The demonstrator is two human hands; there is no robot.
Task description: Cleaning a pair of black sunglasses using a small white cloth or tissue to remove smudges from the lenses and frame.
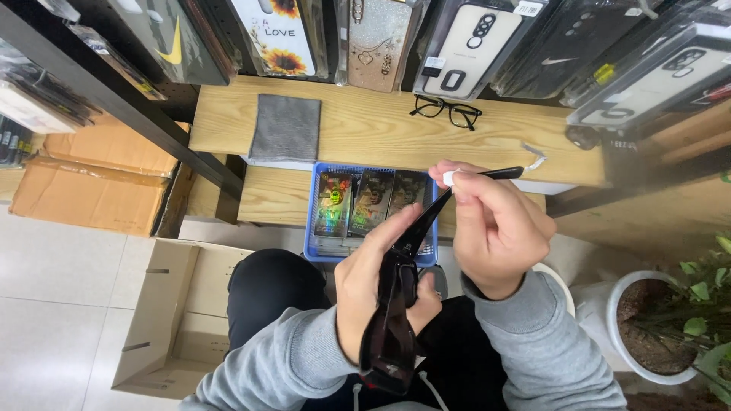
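Sunglasses: one pair, two hands.

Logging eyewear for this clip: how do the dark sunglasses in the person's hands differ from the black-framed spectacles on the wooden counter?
The dark wraparound sunglasses have tinted lenses; the thin black-framed spectacles have clear ones. The sunglasses are gripped by the left hand, with the right hand at one outstretched arm; the spectacles lie untouched on the light wooden counter. The sunglasses look bulkier. Both frames are black.

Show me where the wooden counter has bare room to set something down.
Bare wood lies between the grey cloth and the black eyeglasses, and left of the blue basket on the lower shelf. It is crowded around the basket, where both hands work the dark sunglasses, and under the hanging phone cases.
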